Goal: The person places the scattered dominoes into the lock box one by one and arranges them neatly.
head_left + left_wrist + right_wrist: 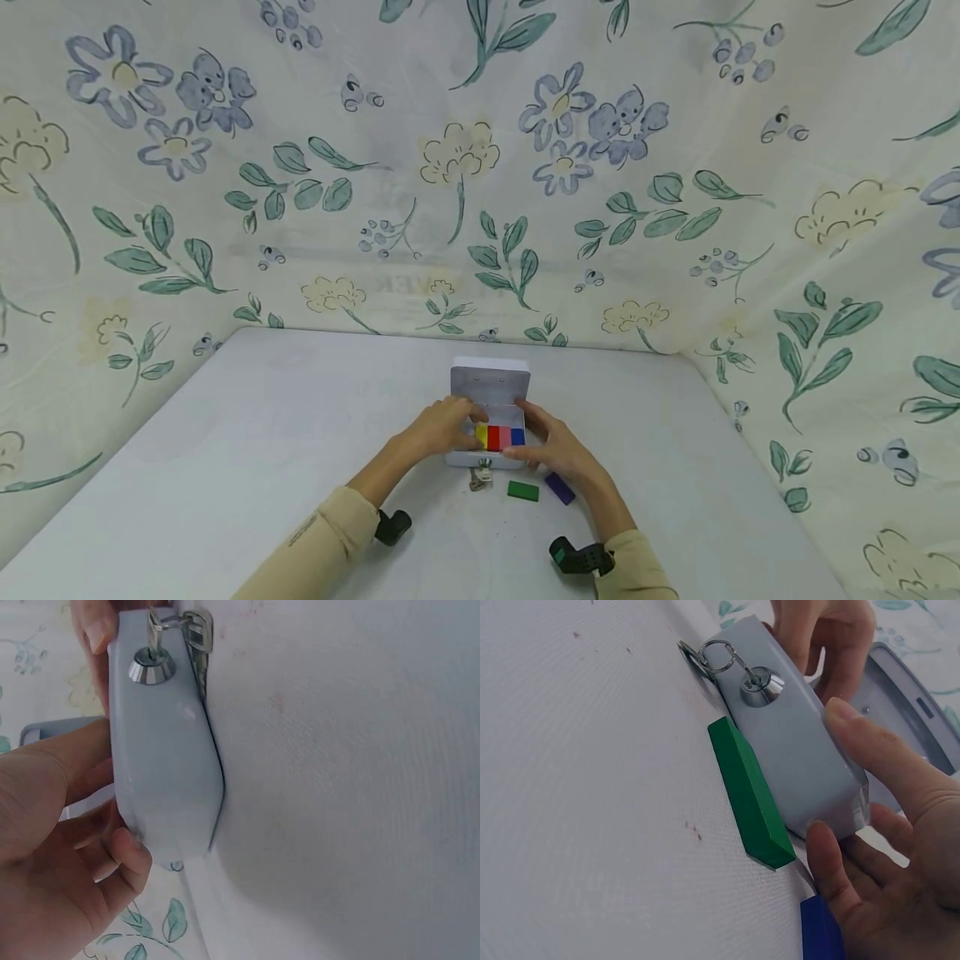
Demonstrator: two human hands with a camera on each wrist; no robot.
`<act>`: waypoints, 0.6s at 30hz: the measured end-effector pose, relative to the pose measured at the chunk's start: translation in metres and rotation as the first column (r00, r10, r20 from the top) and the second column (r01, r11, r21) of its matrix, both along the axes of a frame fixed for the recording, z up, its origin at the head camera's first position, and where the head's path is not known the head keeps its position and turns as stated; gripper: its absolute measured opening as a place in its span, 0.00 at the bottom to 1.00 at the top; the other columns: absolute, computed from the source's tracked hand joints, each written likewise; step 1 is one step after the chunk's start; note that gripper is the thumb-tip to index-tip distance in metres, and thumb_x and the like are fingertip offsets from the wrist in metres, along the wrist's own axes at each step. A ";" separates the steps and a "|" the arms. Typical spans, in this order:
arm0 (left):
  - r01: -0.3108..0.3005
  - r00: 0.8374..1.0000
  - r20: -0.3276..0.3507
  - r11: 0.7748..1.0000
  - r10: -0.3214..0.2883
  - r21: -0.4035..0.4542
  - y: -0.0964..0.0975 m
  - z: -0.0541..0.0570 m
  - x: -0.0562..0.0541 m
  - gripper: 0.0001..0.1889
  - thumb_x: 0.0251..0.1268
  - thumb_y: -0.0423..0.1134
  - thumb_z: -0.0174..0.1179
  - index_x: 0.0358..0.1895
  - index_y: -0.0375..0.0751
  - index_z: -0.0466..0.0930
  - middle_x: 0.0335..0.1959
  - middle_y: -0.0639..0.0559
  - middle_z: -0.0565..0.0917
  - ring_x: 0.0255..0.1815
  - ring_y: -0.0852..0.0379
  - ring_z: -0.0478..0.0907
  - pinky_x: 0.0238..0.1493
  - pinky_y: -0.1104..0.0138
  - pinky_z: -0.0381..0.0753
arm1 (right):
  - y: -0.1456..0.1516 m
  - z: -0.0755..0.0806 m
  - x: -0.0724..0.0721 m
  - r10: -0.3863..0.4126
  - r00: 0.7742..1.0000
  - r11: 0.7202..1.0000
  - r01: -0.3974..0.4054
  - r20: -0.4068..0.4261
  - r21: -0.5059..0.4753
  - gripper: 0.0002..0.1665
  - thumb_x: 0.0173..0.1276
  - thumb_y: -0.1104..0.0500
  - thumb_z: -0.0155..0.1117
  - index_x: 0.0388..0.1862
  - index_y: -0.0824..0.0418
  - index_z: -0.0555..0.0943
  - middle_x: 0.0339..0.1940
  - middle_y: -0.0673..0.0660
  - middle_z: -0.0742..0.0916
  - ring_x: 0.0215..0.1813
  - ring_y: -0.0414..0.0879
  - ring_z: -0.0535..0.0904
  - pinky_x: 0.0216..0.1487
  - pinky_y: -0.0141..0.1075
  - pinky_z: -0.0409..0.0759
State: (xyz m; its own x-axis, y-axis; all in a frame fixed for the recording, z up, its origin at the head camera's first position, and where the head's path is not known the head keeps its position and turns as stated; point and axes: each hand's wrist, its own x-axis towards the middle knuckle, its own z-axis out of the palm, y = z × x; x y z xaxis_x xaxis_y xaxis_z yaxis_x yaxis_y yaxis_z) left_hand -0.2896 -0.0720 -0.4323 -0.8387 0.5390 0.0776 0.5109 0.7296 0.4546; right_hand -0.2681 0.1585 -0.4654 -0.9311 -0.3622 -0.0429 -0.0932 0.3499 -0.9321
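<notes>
A pale grey metal cash box [465, 459] stands with its lid [490, 384] raised. Inside it lie yellow [482, 435], red [493, 438], pink [506, 437] and blue [517, 437] blocks in a row. Reaching in from the left, my left hand [444, 427] has thumb and index finger at the ends of the yellow block; the contact is partly hidden. My right hand [557, 447] holds the box's right end, thumb on the front rim. Keys [199, 634] hang from the front lock [762, 687].
On the white table [315, 400] in front of the box lie a green block [748, 796] and a dark blue-purple block [559, 488]. A flowered cloth [420, 192] hangs behind and beside the table.
</notes>
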 end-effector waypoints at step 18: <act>0.013 0.997 -0.081 0.992 -0.003 0.127 -0.003 0.010 0.046 0.18 0.56 0.44 0.71 0.47 0.39 0.86 0.35 0.52 0.84 0.33 0.59 0.76 0.31 0.75 0.76 | 0.000 -0.002 -0.001 0.005 0.999 1.000 -0.005 -0.033 0.012 0.54 0.58 0.50 0.74 0.79 0.51 0.56 0.79 0.62 0.63 0.79 0.63 0.57 0.37 0.36 0.82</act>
State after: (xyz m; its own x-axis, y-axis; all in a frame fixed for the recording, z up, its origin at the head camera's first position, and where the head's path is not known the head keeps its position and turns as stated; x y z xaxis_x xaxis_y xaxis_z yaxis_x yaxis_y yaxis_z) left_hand -0.2433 -0.0749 -0.4225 -0.8227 0.5269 0.2137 0.5553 0.6641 0.5006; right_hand -0.2687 0.1590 -0.4673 -0.9303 -0.3665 -0.0164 -0.1256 0.3601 -0.9244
